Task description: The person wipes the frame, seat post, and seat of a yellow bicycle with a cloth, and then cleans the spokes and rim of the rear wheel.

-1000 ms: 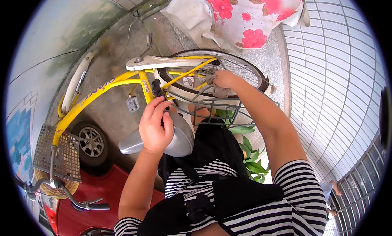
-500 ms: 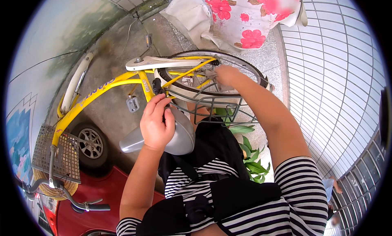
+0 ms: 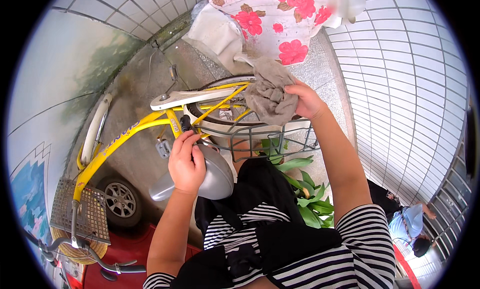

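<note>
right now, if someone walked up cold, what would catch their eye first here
The yellow bicycle runs across the middle of the view, with a wire basket at each end. The right hand grips a crumpled grey rag above the rear wheel, while the left hand rests on the grey saddle. At the top, a person in a red-flowered garment stands just beyond the bike.

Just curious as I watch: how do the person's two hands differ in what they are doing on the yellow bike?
The right hand is raised over the rear rack, its fingers closed on a crumpled grey rag. The left hand sits lower and nearer the body, resting on the grey saddle with no cloth in it. The right arm is stretched out; the left is bent. Both are bare.
</note>
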The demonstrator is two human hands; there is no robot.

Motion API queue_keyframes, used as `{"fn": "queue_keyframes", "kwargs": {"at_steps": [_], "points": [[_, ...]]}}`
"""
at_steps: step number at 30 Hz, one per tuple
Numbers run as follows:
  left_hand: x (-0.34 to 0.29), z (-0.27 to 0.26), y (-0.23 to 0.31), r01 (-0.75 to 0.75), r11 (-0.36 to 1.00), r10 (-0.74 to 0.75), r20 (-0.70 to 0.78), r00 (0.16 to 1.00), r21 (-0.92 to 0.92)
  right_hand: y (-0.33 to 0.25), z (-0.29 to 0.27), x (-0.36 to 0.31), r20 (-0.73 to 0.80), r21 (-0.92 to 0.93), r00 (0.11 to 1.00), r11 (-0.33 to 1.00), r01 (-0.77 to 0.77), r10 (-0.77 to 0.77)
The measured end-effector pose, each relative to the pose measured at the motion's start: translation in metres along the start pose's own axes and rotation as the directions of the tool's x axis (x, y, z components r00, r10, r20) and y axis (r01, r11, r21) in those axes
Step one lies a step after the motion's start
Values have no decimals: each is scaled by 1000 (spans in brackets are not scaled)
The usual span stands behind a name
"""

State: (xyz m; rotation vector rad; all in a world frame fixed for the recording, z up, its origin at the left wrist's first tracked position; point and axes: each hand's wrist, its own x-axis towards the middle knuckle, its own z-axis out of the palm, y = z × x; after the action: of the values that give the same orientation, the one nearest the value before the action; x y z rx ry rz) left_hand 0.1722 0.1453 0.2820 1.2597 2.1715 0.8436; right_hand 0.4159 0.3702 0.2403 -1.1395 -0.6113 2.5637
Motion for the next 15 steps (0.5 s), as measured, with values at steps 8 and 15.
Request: {"fn": "queue_keyframes", "kwargs": {"at_steps": [8, 15], "points": [[-5, 2, 5, 5, 1000, -5, 45, 999, -5, 9, 22, -73, 57, 564, 952, 796, 218, -301], [-9, 6, -8, -26, 998, 28, 45, 999, -54, 14, -2, -142, -93, 353, 924, 855, 380, -371]]}}
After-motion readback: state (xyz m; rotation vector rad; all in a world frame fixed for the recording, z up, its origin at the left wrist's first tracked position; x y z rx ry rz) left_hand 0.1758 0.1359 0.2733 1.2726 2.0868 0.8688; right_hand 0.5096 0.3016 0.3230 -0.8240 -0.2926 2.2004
